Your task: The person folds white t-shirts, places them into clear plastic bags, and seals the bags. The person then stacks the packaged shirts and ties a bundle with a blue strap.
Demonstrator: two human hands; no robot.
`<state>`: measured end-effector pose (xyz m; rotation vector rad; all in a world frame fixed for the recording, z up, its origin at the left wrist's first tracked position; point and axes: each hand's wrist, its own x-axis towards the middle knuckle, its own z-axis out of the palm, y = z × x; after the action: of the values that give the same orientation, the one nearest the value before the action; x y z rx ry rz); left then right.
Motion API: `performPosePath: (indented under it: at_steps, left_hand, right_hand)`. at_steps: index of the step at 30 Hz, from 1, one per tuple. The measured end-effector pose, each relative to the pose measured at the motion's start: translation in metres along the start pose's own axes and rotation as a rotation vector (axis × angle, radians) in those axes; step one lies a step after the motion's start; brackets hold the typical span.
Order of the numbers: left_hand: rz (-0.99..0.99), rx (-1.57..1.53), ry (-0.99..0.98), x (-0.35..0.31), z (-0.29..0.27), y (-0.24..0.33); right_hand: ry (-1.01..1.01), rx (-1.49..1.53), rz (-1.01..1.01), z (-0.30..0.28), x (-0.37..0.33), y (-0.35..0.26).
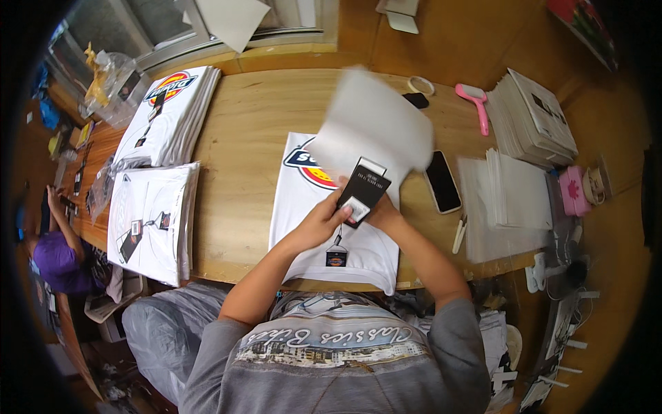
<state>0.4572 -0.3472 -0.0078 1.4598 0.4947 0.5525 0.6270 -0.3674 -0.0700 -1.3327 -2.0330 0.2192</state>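
My left hand (318, 226) is clamped on a black hang tag (367, 188), thumb against its white barcode sticker (357, 208); small pale lettering crosses the tag. My right hand (385, 215) is close behind it, partly hidden; I cannot tell its grip. Both are above a folded white shirt (293, 207) on the table (241, 131). A blurred translucent sheet (376, 117) partly covers the shirt's red, yellow and navy logo (308, 163). Near me lies a small black label (336, 259); further left, a shirt stack (148, 141) bears a similar logo.
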Motion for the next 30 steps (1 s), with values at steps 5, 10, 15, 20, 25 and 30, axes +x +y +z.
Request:
performPosePath:
  at_steps: [5,10,15,20,25,30]
  left_hand:
    - [-0.050,0.455,0.189,0.035,-0.055,-0.050]
    - [-0.018,1.036,0.222,0.039,-0.065,-0.068]
    - [-0.053,1.090,0.253,0.039,-0.063,-0.055]
    - [-0.063,1.309,0.309,0.028,-0.094,-0.071]
    - [-0.003,1.295,0.215,0.021,-0.104,-0.076]
    - [0.080,1.316,0.241,0.016,-0.107,-0.079]
  right_hand:
    - [-0.100,-0.442,-0.142,0.013,-0.002,-0.011]
    - [-0.086,-0.481,-0.040,0.002,-0.016,-0.008]
    - [-0.076,-0.414,-0.028,-0.007,-0.021,-0.001]
    - [-0.076,-0.425,-0.039,-0.009,-0.022,0.001]
    - [-0.132,-0.419,-0.001,-0.012,-0.023,0.001]
    - [0.004,-0.327,0.616,-0.068,-0.025,0.012]
